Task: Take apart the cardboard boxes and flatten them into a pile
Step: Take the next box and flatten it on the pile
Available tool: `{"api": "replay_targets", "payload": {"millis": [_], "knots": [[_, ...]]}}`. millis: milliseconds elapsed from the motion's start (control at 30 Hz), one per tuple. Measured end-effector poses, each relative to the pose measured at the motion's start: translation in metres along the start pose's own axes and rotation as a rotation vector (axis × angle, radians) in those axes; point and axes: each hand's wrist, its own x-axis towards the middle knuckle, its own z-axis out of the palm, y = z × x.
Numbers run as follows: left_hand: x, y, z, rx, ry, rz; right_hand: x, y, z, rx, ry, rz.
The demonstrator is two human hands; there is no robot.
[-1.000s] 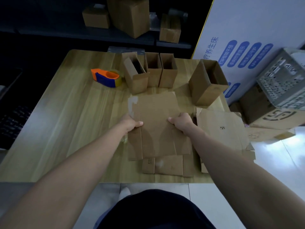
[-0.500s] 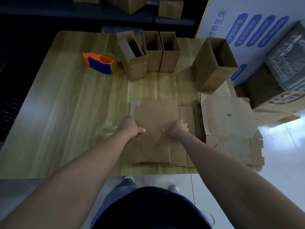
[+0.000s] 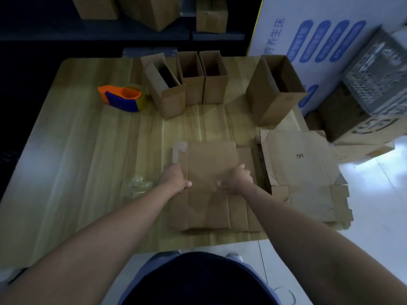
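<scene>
The flattened box (image 3: pixel 211 168) lies at the near edge of the wooden table (image 3: pixel 88 150), directly in front of the person, on top of other flattened pieces whose flaps stick out below and to its right. The left hand (image 3: pixel 176 179) grips its left edge and the right hand (image 3: pixel 237 179) its right edge. Each thumb lies across the top face, and the fingers curl at the edge, with their tips hidden. Just to the right, a stack of larger flattened cardboard (image 3: pixel 304 172) overhangs the table's corner. Three small upright boxes (image 3: pixel 191 78) and a larger box (image 3: pixel 273 91) stand at the far side, not yet taken apart, with an orange and blue tape dispenser (image 3: pixel 123 100) to their left. A wad of crumpled clear tape (image 3: pixel 138 186) sits beside the left wrist. The sheet looks light and fairly stiff across each panel, but it will likely hinge at its creases and let the end flaps droop. It is probably best held by two opposite edges near the middle, as it is now. Smooth cardboard on cardboard may slide, so squaring it on the pile likely needs downward pressure. The loose tape strip (image 3: pixel 178 150) at its far left corner could catch on neighbouring pieces.
</scene>
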Motion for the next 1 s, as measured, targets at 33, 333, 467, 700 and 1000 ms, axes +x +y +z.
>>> {"api": "replay_targets", "payload": {"millis": [33, 333, 467, 700, 1000], "knots": [[-0.002, 0.007, 0.0, 0.0, 0.0, 0.023, 0.001, 0.005, -0.005, -0.031, 0.01, 0.017], [-0.013, 0.043, 0.024, -0.019, -0.056, -0.006, 0.011, 0.035, -0.024, -0.091, 0.043, 0.037], [-0.013, 0.045, 0.027, -0.053, -0.033, -0.018, 0.01, 0.035, -0.025, -0.169, 0.08, -0.009], [-0.017, 0.049, 0.028, -0.092, 0.037, -0.017, 0.006, 0.033, -0.031, -0.332, 0.092, -0.139], [-0.019, 0.071, -0.01, 0.032, 0.023, -0.017, -0.004, -0.007, -0.121, -0.476, 0.502, -0.366]]}}
